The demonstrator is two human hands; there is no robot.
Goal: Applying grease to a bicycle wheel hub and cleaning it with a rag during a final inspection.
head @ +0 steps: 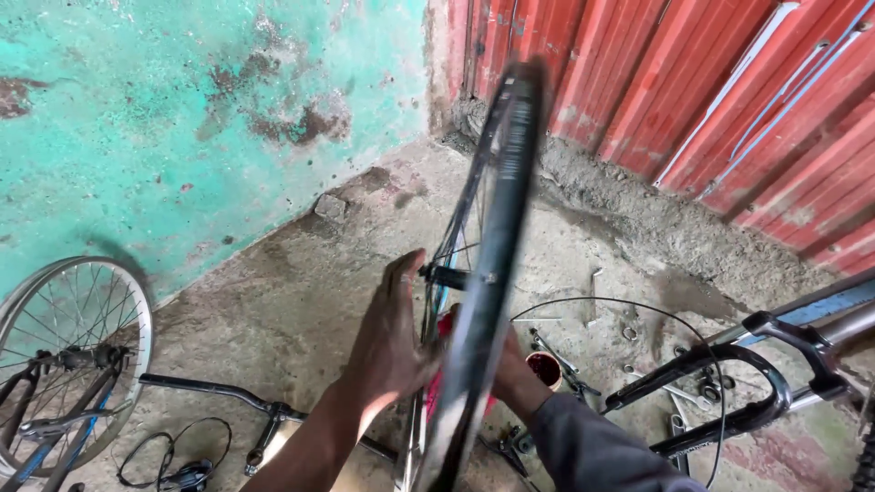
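While the wheel (488,255) stands upright at centre, rim running 12-to-6, left hand (392,342) lies flat & open on its 9 o'clock side; right hand (512,372) behind at 3, grip hidden, can't tell.

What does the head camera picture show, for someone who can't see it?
Two hands hold a bicycle wheel upright by its middle: the left hand lies flat on one side, and the right hand is mostly hidden behind it. Around it on the concrete floor lie tools, a second wheel and a bike fork.
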